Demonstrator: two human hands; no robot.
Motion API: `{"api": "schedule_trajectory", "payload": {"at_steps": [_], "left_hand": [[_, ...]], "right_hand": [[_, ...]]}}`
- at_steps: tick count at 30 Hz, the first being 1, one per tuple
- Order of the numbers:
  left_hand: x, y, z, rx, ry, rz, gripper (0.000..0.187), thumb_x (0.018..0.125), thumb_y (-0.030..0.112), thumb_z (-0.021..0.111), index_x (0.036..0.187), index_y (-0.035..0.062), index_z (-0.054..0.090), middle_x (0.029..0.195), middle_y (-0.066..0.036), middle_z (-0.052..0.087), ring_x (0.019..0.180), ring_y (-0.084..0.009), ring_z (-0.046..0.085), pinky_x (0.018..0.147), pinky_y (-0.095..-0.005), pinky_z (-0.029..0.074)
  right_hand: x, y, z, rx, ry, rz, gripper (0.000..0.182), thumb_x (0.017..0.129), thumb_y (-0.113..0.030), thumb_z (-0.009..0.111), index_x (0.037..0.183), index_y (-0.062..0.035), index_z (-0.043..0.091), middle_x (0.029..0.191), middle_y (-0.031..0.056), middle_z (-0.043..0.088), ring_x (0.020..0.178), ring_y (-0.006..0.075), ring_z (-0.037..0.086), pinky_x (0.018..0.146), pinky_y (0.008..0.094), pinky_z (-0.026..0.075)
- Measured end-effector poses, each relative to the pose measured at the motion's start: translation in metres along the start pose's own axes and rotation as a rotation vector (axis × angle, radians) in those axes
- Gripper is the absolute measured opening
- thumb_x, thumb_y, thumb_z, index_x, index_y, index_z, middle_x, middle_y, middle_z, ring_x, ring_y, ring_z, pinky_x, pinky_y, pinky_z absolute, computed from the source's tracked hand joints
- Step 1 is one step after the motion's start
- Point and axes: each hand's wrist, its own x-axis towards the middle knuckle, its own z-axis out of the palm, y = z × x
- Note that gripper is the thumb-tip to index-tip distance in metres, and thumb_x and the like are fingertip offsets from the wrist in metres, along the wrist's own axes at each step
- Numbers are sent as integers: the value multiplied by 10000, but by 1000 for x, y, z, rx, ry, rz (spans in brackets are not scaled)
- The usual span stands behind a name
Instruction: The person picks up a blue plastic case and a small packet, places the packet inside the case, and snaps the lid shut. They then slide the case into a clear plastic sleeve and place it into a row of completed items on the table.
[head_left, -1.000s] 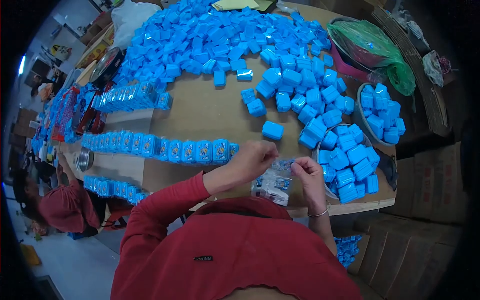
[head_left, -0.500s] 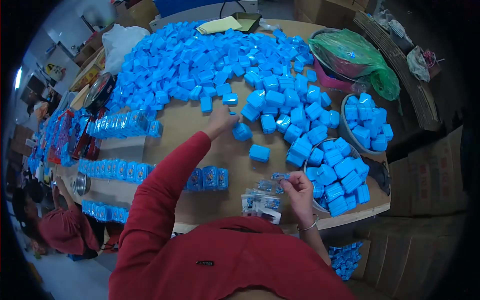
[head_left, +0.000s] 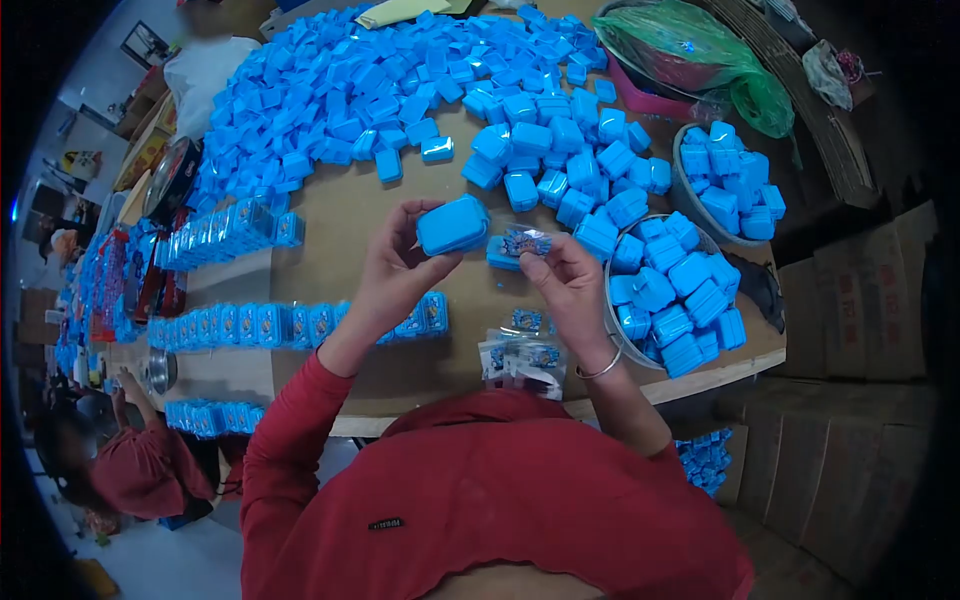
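Note:
My left hand (head_left: 395,275) grips a small blue plastic box (head_left: 450,226), with its fingers and thumb around the box's left side. My right hand (head_left: 568,285) pinches a small clear sticker (head_left: 524,241) with a colourful print, held just right of that box and apart from it. Behind the sticker, another blue box (head_left: 500,257) lies on the table, partly hidden. Close to my body is a loose pile of similar printed stickers (head_left: 525,360). Rows of boxes bearing a cartoon picture (head_left: 250,325) stand to the left.
A large heap of blue pieces (head_left: 330,90) covers the back of the table (head_left: 340,215). More closed boxes (head_left: 560,135) are piled at right, beside two full tubs (head_left: 612,325). A green plastic bag (head_left: 700,50) covers a basin. At far left sits another person (head_left: 150,460).
My left hand has picked up a blue box and brought it back towards me. My right hand has lifted the sticker up beside it. The view has shifted slightly.

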Motion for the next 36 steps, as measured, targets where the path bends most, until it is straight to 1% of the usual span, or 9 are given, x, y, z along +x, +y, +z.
{"api": "schedule_trajectory", "payload": {"at_steps": [6,9,12,15,18,24,30,33,36], "left_hand": [[-15,0,2,-31,-10,-26,502,774,-19,655,1207,51,410,1103,-41,513,968,-94,536,782,-223,472],[-23,1,3,-81,-40,-9,487,784,15,659,1206,55,419,1104,-45,496,990,-102,517,811,-241,461],[-29,1,-1,-340,-35,-152,463,797,72,665,1198,56,434,1107,-51,489,1023,-118,501,853,-266,441],[-32,4,0,-396,-3,-147,444,807,128,670,1184,51,449,1129,-60,487,1041,-136,498,888,-284,420],[-36,7,-1,-319,-19,-95,460,792,123,688,1177,42,451,1126,-66,507,1016,-134,520,858,-273,442],[-41,4,-8,-306,-33,-115,480,757,104,719,1155,39,459,1093,-65,551,961,-128,559,801,-251,477],[-42,12,-7,-280,-39,-63,491,743,89,729,1152,43,460,1127,-72,541,995,-136,547,838,-266,467],[-44,15,-4,-244,-54,-58,497,736,73,730,1153,43,461,1154,-76,532,1019,-143,537,852,-271,462],[-48,12,-3,-204,-62,-35,502,728,68,736,1151,59,465,1171,-79,525,1035,-146,531,855,-272,461]], "right_hand": [[-9,-10,12,40,19,-48,199,850,-86,639,1032,-8,615,895,18,644,765,44,558,657,195,463],[-10,-10,9,12,4,63,181,855,-84,633,1017,-6,616,891,18,647,758,41,562,661,188,463],[-15,-22,19,131,-45,134,161,860,-91,629,998,-9,617,874,6,641,748,29,550,640,176,448],[-17,-12,14,-51,-135,64,172,870,-91,618,1020,-9,604,883,4,631,737,23,540,621,170,430],[-17,-18,25,-42,-88,48,170,874,-91,612,1029,-20,602,856,-8,618,706,17,520,596,166,411],[-17,-16,30,91,-12,72,156,881,-107,610,1015,-27,608,850,-16,616,738,13,512,630,166,410],[-19,-26,27,-30,-248,23,155,893,-118,597,1011,-18,601,896,2,625,769,36,530,669,180,427],[-18,-19,25,-17,-176,2,156,892,-117,598,1004,-8,599,937,23,638,799,49,548,688,192,445],[-17,-26,29,5,-146,-39,133,885,-83,590,990,-4,607,1028,106,629,922,129,587,789,254,483]]}}
